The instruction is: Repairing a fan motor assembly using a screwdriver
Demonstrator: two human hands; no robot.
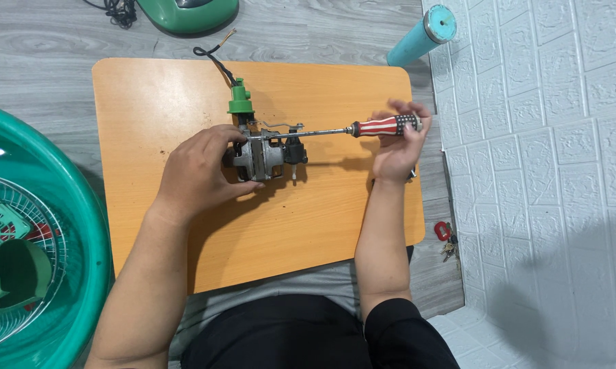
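Note:
A small grey metal motor [261, 157] with black parts and a green cap [239, 99] lies on an orange wooden board [157, 116]. My left hand [202, 171] grips the motor's left side and holds it down. In my right hand [400, 140] is a screwdriver [383, 126] with a red-and-white striped handle. It lies level, and its steel shaft [308, 132] reaches left to the top of the motor. A black wire [215, 60] runs from the green cap toward the board's far edge.
A large green basin [82, 225] with a white fan grille and green fan parts sits at the left. A teal cylinder [422, 34] lies at the far right by a white brick-pattern wall. Keys with a red tag [446, 236] lie right of the board. A green fan base [192, 14] is at the top.

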